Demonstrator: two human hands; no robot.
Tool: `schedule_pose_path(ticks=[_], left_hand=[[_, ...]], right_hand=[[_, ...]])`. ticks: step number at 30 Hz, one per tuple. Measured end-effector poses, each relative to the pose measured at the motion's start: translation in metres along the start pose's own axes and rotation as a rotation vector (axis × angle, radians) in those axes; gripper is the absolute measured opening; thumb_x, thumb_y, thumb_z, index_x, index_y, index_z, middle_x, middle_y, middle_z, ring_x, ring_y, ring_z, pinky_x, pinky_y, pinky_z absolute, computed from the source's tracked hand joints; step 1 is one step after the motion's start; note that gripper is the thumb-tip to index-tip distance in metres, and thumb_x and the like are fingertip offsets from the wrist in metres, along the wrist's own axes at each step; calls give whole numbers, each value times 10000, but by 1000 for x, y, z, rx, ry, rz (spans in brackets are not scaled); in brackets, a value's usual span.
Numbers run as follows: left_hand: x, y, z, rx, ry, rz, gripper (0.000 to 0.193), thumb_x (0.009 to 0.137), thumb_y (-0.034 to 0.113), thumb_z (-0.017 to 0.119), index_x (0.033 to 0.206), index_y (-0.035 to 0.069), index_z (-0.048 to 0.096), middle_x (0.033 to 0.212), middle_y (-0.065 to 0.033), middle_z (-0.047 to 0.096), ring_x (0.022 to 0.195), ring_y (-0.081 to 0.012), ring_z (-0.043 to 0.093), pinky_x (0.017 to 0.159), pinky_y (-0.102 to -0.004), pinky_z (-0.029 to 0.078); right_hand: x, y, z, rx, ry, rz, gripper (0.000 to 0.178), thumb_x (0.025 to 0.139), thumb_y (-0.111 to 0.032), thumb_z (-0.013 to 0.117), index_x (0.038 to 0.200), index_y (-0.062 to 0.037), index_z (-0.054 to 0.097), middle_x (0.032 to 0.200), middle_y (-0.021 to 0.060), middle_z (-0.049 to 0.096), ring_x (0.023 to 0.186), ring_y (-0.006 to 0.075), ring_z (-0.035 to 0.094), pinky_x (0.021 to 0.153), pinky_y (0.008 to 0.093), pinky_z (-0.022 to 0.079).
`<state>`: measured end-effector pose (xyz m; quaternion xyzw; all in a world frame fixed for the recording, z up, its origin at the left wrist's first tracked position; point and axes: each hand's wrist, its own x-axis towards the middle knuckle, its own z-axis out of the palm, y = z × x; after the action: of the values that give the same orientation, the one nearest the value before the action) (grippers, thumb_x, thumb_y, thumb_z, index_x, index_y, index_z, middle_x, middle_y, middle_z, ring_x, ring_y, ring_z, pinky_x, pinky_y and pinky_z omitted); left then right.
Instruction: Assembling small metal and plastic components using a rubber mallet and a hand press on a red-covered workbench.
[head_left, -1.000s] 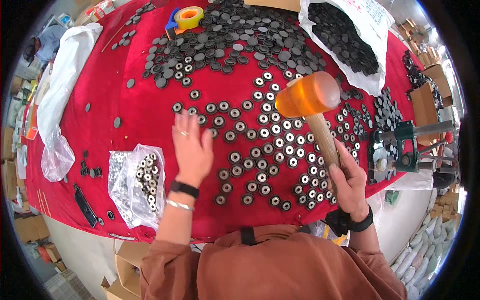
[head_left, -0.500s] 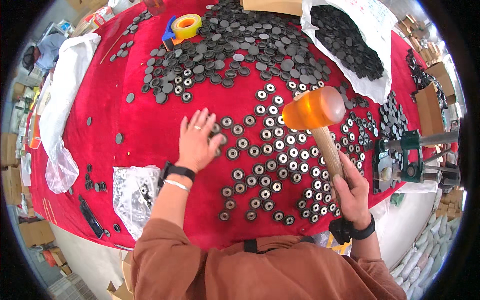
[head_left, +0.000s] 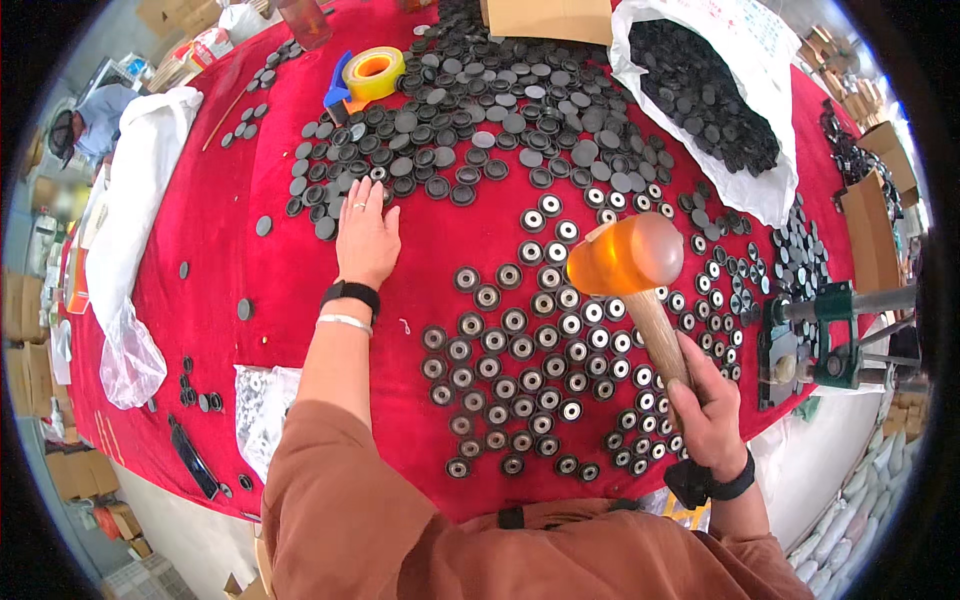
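My right hand [head_left: 708, 405] is wrapped round the wooden handle of a mallet [head_left: 652, 325], whose translucent amber head [head_left: 618, 258] is raised above the table. Below it spread many black round caps with metal rings set in them [head_left: 521, 346], lying singly and side by side. My left hand [head_left: 368, 240] lies palm down with its fingers stretched out at the near edge of a heap of plain black caps [head_left: 445, 140]. One ringed cap [head_left: 377, 173] shows just beyond the fingertips; what is under the palm is hidden.
A yellow tape roll in a blue dispenser [head_left: 372, 73] stands at the far left of the heap. An open white sack of black caps [head_left: 700, 100] lies far right, and a green metal press [head_left: 835, 335] sits at the right edge. A plastic bag [head_left: 262, 410] is beside my left arm.
My left hand has moved away from the ringed caps, up and left to the heap's edge. Several more ringed caps now lie at the group's left side. The mallet stays raised.
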<state>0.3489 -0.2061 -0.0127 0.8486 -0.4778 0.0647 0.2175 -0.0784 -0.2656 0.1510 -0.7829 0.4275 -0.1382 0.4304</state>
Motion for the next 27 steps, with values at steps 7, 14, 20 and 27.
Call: schedule_pose_path(ticks=[7, 14, 20, 27], left_hand=[[20, -11, 21, 95, 25, 146, 505, 929, 273, 557, 1340, -9, 473, 1417, -188, 452, 1351, -327, 378, 1134, -432, 285], [-2, -6, 11, -20, -5, 237, 478, 903, 204, 583, 1312, -23, 484, 1394, -216, 458, 1296, -357, 431, 1119, -480, 296], [-48, 24, -15, -63, -176, 204, 517, 859, 145, 625, 1323, -17, 466, 1389, -206, 458, 1291, -367, 430, 1115, -482, 303], [-112, 42, -31, -168, -153, 340, 449, 860, 96, 602, 1283, -24, 511, 1377, -197, 481, 1303, -350, 428, 1119, -483, 299]], right_hand=[[2, 11, -2, -17, -4, -4, 500, 880, -22, 571, 1369, 10, 474, 763, 51, 644, 629, 77, 565, 596, 252, 478], [4, 12, 7, 48, 17, -68, 470, 874, -65, 653, 1309, 46, 514, 991, 189, 690, 873, 171, 669, 786, 289, 520], [6, -4, 9, 95, -120, 129, 489, 887, -140, 652, 1341, -28, 509, 1018, 208, 687, 889, 192, 689, 796, 309, 524], [14, -15, 32, 46, -176, -69, 567, 888, -126, 651, 1392, 12, 431, 1184, 182, 634, 1042, 202, 633, 911, 318, 493]])
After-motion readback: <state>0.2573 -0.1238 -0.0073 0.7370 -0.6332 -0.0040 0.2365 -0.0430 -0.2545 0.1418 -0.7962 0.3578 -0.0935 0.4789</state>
